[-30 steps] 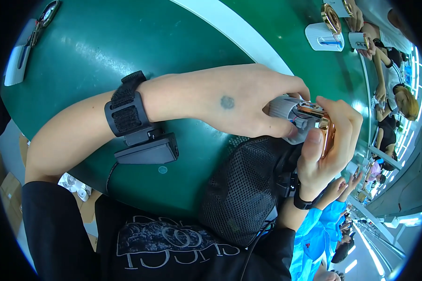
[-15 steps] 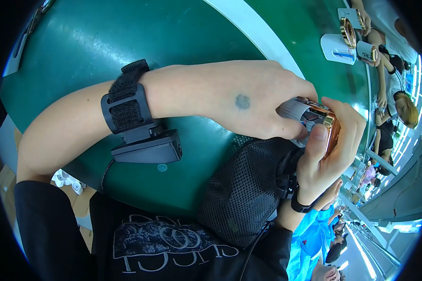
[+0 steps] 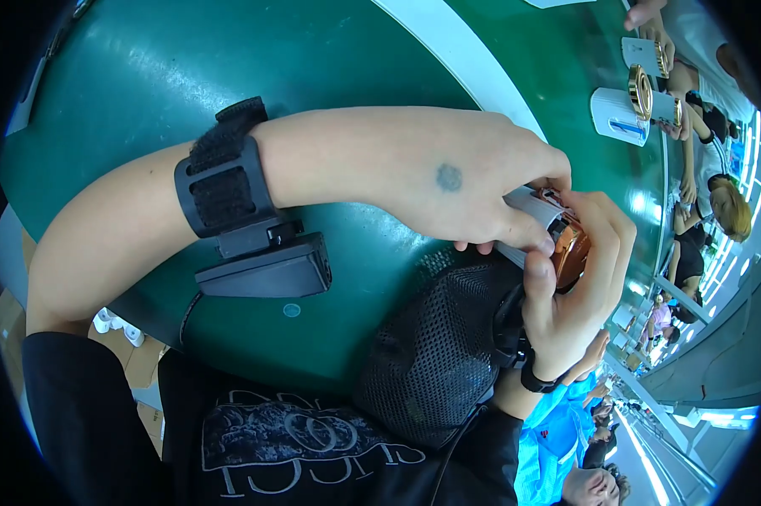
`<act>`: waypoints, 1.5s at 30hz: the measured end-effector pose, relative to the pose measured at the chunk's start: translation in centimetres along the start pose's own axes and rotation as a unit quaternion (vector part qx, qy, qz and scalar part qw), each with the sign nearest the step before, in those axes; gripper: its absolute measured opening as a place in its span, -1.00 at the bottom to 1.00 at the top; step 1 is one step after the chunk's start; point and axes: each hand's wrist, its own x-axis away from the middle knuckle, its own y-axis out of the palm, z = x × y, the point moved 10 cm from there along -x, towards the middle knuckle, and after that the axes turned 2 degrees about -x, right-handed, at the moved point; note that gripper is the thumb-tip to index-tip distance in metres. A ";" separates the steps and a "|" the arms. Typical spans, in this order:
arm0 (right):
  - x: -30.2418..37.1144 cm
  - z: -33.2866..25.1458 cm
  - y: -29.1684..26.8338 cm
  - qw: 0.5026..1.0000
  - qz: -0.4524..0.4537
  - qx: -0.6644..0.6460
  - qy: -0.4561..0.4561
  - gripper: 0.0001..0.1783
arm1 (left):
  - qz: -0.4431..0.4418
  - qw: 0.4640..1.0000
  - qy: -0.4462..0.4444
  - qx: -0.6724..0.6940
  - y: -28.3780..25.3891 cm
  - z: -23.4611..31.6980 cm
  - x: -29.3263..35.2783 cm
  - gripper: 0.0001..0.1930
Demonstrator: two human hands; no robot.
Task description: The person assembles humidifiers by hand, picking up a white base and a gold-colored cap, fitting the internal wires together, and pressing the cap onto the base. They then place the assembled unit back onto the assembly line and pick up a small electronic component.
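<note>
My left hand (image 3: 465,190) reaches across from the left and pinches a small white and copper-coloured part (image 3: 558,236) with its fingertips. My right hand (image 3: 570,295) cups the same part from below, thumb pressed on its shiny copper side. Both hands hold it just above the near edge of a green table (image 3: 229,76). A black wrist strap with a small black box (image 3: 258,257) sits on my left forearm. A black mesh pouch (image 3: 435,354) hangs at my chest under the hands.
Farther along the table at the upper right lie a white holder with a gold ring-shaped part (image 3: 629,105), and another person's hands (image 3: 650,13) work there. Other people sit along the right side. A pale stripe (image 3: 456,59) crosses the table.
Both hands and the part have stayed together; the view has shifted so they sit slightly lower and the far items moved toward the top right.
</note>
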 end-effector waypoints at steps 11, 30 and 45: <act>-0.2 0.1 -1.0 0.998 0.055 0.007 0.023 -0.58 | 0.000 0.998 -0.005 -0.067 0.0 0.8 0.6 -0.47; 0.8 -0.8 -2.9 0.973 0.189 -0.041 0.128 -0.55 | 0.017 0.995 0.021 -0.101 -0.4 0.3 1.4 -0.41; -0.1 -1.0 -0.8 0.986 0.118 -0.002 0.115 -0.59 | 0.028 0.995 0.013 -0.097 -1.1 -0.7 1.6 -0.37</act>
